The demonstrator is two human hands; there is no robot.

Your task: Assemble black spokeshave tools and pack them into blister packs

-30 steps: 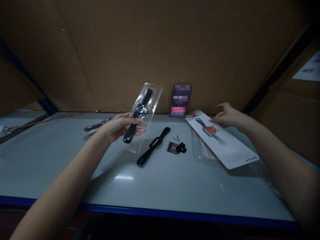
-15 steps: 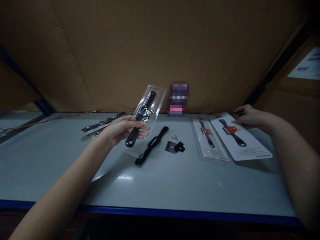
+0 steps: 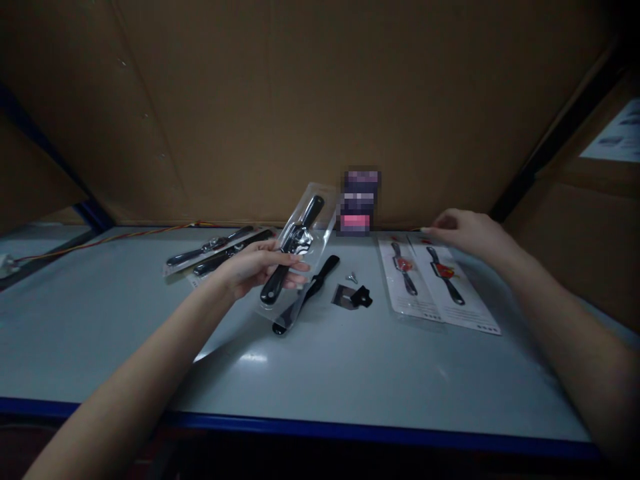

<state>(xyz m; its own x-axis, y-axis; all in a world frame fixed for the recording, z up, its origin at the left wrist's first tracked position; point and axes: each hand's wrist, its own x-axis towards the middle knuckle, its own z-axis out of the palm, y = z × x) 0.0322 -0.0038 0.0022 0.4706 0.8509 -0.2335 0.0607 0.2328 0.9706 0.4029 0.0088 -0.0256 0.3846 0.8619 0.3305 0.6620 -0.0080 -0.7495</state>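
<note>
My left hand is shut on a clear blister pack holding a black spokeshave, and the pack's lower end overlaps a loose black spokeshave body. Two white printed backing cards lie side by side on the right, each picturing a spokeshave. My right hand hovers with its fingers apart, the fingertips near the top edge of the cards. A flat steel blade with a black cap iron and a small wing screw lie between the hands.
Further packaged spokeshaves lie at the left of the grey table, which has a blue front edge. A pixelated package stands at the back against a cardboard wall. A striped wire runs along the rear left.
The two cards have moved left and now lie straighter, side by side. My right hand has let go of them and moved back. The pack in my left hand has dropped slightly, over the loose spokeshave.
</note>
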